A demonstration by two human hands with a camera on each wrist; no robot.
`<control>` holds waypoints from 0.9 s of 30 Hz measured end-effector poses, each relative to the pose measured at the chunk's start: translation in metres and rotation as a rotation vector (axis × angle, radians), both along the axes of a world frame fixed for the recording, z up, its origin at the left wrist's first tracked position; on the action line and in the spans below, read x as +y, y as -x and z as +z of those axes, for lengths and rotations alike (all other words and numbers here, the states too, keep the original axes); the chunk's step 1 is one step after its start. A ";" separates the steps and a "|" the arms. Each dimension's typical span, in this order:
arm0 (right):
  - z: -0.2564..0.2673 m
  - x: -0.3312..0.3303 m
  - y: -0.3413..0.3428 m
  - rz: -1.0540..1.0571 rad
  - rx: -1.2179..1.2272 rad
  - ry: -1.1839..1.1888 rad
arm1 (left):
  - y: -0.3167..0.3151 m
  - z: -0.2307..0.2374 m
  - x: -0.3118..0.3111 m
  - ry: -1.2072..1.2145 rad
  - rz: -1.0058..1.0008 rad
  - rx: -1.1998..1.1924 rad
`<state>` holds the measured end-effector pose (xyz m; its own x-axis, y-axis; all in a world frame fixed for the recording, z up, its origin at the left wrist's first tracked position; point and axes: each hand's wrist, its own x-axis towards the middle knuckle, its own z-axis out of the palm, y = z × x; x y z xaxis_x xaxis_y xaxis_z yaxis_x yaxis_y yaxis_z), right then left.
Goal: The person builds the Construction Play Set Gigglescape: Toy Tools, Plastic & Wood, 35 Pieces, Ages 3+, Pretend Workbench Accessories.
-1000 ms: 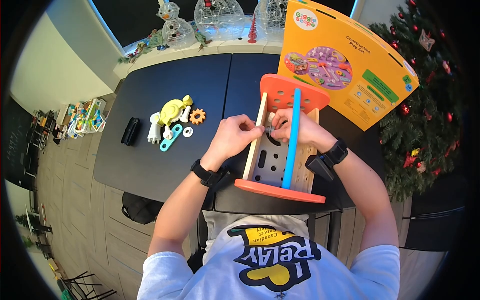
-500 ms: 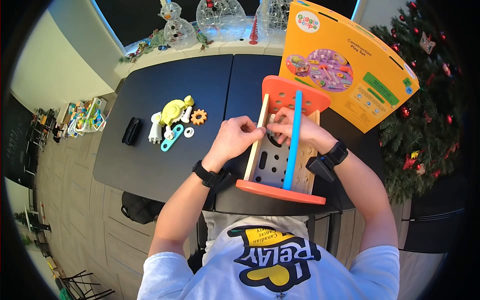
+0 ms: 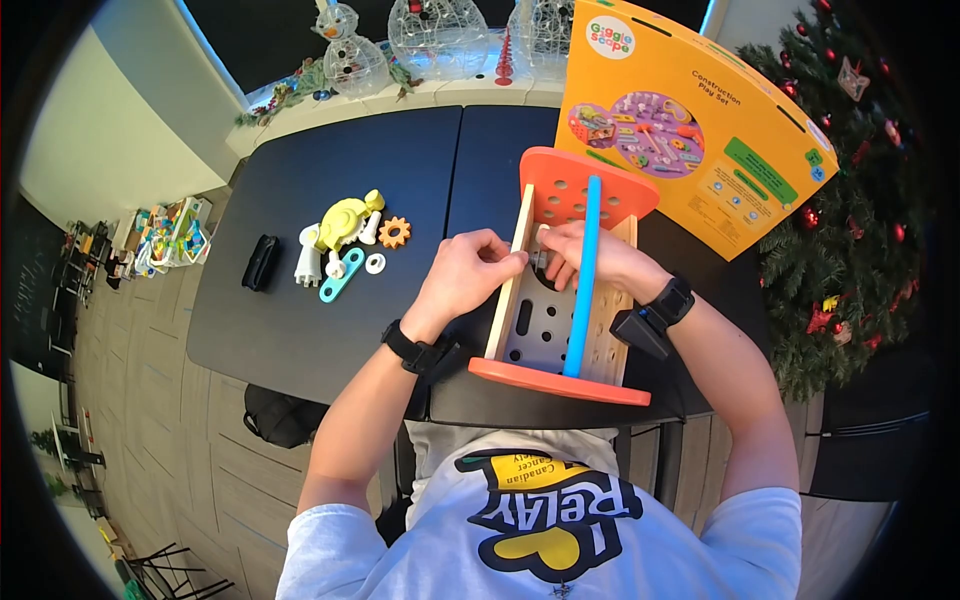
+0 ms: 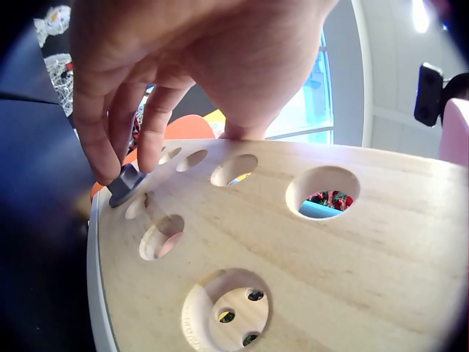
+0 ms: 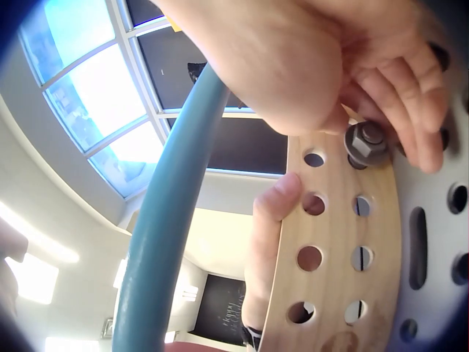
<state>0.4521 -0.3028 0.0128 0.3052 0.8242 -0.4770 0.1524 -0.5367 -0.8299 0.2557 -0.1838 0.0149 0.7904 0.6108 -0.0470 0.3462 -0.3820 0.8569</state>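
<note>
Left hand (image 3: 463, 272) pinches a grey bolt head (image 4: 126, 183) with its fingertips, on the outer face of a wooden side panel (image 4: 352, 264); its thumb hooks over the panel's top edge, pad against the inner face. Right hand (image 3: 612, 262) is inside the toolbox (image 3: 560, 388), fingers loosely bent around a grey nut (image 5: 366, 143) on the inner face; can't tell whether it grips the nut, as the thumb tip is hidden. Nut sits on the threaded end, in the row of holes nearest the grey floor, toward the toolbox's far end.

Toolbox: two holed wooden sides, orange end panels, grey floor with holes and slots, blue rod (image 3: 582, 300) running lengthwise over the top. Right hand reaches in under the rod. Toolbox stands on the black table (image 3: 300, 340), right of the seam, near end close to the table's near edge.

Left of the seam, toward the far edge, loose parts in a cluster: yellow piece (image 3: 345, 225), white screw (image 3: 371, 229), orange gear (image 3: 395, 233), white ring (image 3: 375, 263), teal strip (image 3: 342, 277), white piece (image 3: 307, 265). Black case (image 3: 261, 263) near the left edge.

Yellow-orange box (image 3: 640, 60), "Construction Play Set", upright at the table's far right corner. Decorated tree (image 3: 850, 200) past the right edge, snowman figure (image 3: 357, 65) on a ledge beyond the far edge.
</note>
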 end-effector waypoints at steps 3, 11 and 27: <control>0.003 -0.004 0.005 0.099 -0.178 -0.149 | 0.000 -0.002 0.001 -0.005 0.002 -0.009; -0.009 -0.003 -0.005 0.217 -0.084 -0.077 | 0.001 0.003 -0.001 -0.009 -0.004 0.013; -0.014 -0.003 -0.004 0.229 -0.228 -0.233 | 0.001 0.001 0.000 -0.027 -0.010 0.013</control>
